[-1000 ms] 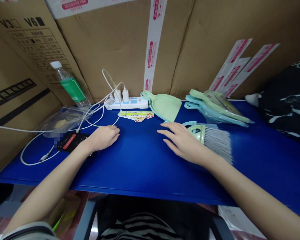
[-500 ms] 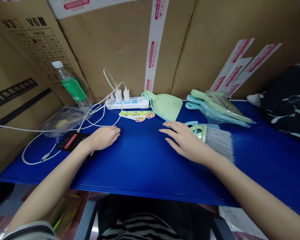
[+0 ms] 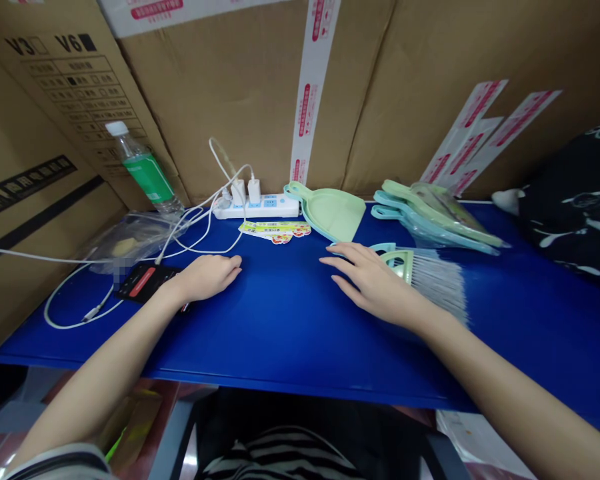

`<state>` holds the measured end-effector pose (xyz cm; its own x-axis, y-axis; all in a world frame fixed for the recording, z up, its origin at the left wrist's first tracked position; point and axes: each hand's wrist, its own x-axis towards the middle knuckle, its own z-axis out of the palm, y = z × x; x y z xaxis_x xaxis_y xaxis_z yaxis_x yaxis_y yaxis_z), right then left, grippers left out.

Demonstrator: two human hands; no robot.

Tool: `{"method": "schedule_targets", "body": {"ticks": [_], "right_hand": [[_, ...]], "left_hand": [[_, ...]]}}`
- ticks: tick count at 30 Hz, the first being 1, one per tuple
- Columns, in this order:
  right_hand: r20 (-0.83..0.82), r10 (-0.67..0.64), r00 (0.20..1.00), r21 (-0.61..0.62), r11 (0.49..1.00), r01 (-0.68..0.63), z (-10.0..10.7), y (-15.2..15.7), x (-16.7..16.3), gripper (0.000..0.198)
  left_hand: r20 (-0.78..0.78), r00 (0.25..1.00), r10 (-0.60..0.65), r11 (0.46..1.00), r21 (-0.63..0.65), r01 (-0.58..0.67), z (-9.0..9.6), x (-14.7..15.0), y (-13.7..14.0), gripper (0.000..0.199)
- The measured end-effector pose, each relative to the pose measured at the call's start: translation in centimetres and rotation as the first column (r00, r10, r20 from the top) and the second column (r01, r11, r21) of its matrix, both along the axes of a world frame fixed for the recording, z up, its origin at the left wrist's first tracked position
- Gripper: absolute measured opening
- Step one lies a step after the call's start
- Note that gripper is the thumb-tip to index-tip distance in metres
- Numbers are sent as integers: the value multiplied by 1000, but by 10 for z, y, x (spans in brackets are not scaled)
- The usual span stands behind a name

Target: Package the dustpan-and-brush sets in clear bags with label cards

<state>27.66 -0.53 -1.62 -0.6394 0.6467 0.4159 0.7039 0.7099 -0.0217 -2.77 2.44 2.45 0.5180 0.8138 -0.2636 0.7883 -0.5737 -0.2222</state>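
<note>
My left hand [image 3: 211, 277] rests on the blue table with its fingers curled together and nothing visible in them. Beside its wrist lies a black phone [image 3: 146, 281] with a red bar on its screen, partly covered by my forearm. My right hand [image 3: 369, 281] is open, palm down, fingers spread. It lies over a hand brush [image 3: 437, 280] with grey bristles and a pale green head; the handle is mostly hidden under the hand, and whether they touch I cannot tell. Behind the hand is a green dustpan [image 3: 333, 212] over a light blue one.
Bagged green and blue dustpans [image 3: 440, 213] lie back right, near a black patterned cloth item [image 3: 575, 200]. A power strip [image 3: 260, 208] with chargers and white cables [image 3: 200, 233], printed cards [image 3: 275, 231] and a bottle [image 3: 147, 175] stand along the cardboard [image 3: 240, 93] at the back.
</note>
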Motion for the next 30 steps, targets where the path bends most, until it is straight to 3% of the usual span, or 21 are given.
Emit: {"method": "schedule_targets", "body": {"ticks": [4, 9, 16, 23, 30], "right_hand": [[-9, -48, 999, 6, 999, 48, 2, 3, -2, 36], [47, -213, 976, 16, 977, 212, 14, 13, -9, 39], [277, -424, 862, -145, 869, 474, 38, 38, -26, 36], [314, -487, 815, -172, 815, 553, 42, 61, -36, 27], [278, -490, 826, -101, 840, 533, 49, 56, -38, 27]], "left_hand": [[-7, 1000, -9, 1000, 13, 9, 0, 0, -2, 23], [-6, 999, -46, 998, 53, 47, -2, 1, -6, 21], [123, 974, -189, 972, 164, 168, -10, 5, -8, 26], [142, 949, -281, 943, 226, 245, -15, 6, -11, 26], [117, 947, -299, 931, 254, 262, -17, 8, -11, 25]]}}
